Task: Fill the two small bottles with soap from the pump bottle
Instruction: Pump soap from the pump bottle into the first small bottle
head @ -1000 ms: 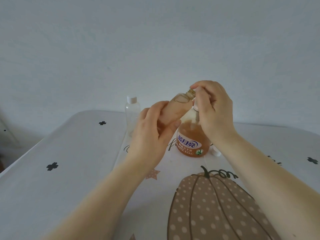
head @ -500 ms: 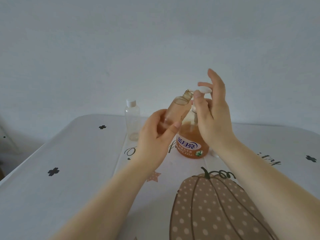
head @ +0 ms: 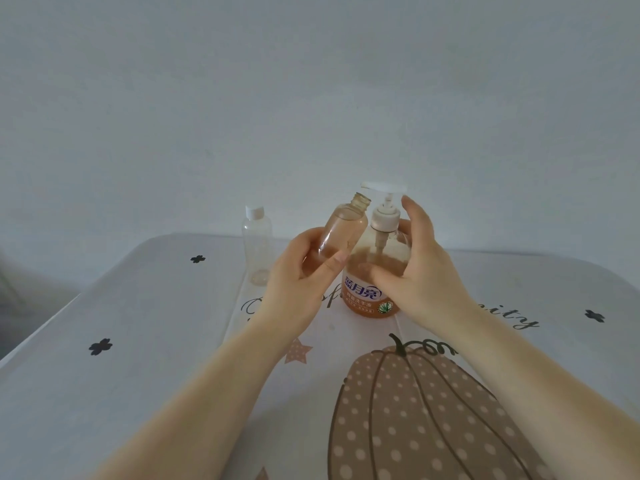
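Observation:
My left hand (head: pixel 298 289) grips a small uncapped bottle (head: pixel 343 230) that holds orange soap. It is tilted, with its threaded neck just under the nozzle of the white pump head (head: pixel 382 186). The pump bottle (head: pixel 367 296), part full of orange soap, stands on the table right behind it. My right hand (head: pixel 422 278) holds the pump bottle's body, thumb across the front and fingers up along its right side. A second small clear bottle (head: pixel 256 247) with a white cap stands upright to the left and looks empty.
The table (head: pixel 138 341) has a white cloth with black clover marks and a large dotted pumpkin print (head: pixel 415 417) near me. A plain grey wall rises close behind. The table's left edge runs diagonally at the left.
My right hand came off the pump head and dropped to the pump bottle's body. The pump head stands raised and uncovered. The small bottle stays tilted in my left hand.

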